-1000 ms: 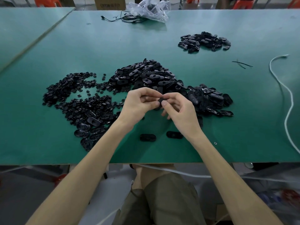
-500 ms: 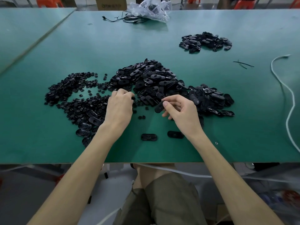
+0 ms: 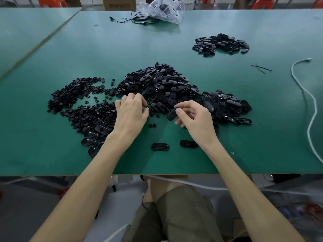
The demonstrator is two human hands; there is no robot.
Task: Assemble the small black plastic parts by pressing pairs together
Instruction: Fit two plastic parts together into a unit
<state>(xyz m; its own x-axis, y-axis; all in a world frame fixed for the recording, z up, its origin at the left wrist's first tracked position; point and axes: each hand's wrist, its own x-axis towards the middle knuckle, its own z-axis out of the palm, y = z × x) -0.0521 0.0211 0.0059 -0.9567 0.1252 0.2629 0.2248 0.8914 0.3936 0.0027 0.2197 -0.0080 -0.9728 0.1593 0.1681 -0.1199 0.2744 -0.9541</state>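
Observation:
My right hand [image 3: 195,117] pinches a black oval shell [image 3: 172,114] between thumb and fingers, just above the green table [image 3: 174,163]. My left hand [image 3: 130,113] sits at the edge of the heap of small round black pieces [image 3: 78,103]; its curled fingertips pinch a tiny black piece [image 3: 146,107]. A big pile of oval shells [image 3: 160,86] lies behind both hands, with more ovals [image 3: 227,107] to the right. Two oval parts [image 3: 160,147] [image 3: 187,143] lie singly near the front edge.
A separate pile of black oval parts [image 3: 220,44] lies at the far right. A white cord [image 3: 307,102] snakes along the right side. A clear plastic bag [image 3: 162,9] and black cables [image 3: 138,20] sit at the back. Black twist ties [image 3: 261,68] lie right of centre.
My hands, joined over the oval shell a second ago, have parted. The left hand moved left to the small round pieces and picked one up; the right keeps the shell.

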